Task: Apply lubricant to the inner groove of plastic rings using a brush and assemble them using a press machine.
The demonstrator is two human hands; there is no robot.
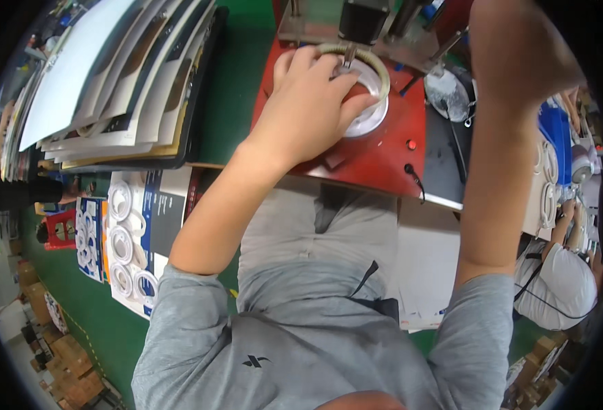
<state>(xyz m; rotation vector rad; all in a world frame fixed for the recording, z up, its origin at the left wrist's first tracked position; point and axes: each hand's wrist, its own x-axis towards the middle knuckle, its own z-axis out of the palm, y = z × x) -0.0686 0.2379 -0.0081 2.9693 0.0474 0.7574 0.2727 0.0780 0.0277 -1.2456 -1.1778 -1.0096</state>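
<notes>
My left hand (315,99) reaches over a round white ring-shaped part (368,126), its fingers and thumb curled around the near left side. A pale yellowish ring (385,76) surrounds the far and right side of that part. Both sit on the red base (383,158) of a bench machine, under its black head (364,20); a metal tip comes down beside my fingertips. My right hand (520,55) is raised at the upper right, close to the camera and smeared by motion. Its fingers cannot be made out, nor whether it holds anything.
A tall stack of boards and sheets (110,89) stands at the left. Below it, several white rings (120,244) lie on printed card. A clear plastic-wrapped item (446,94) lies right of the base, near a red button (411,145). Another person (554,287) sits at the far right.
</notes>
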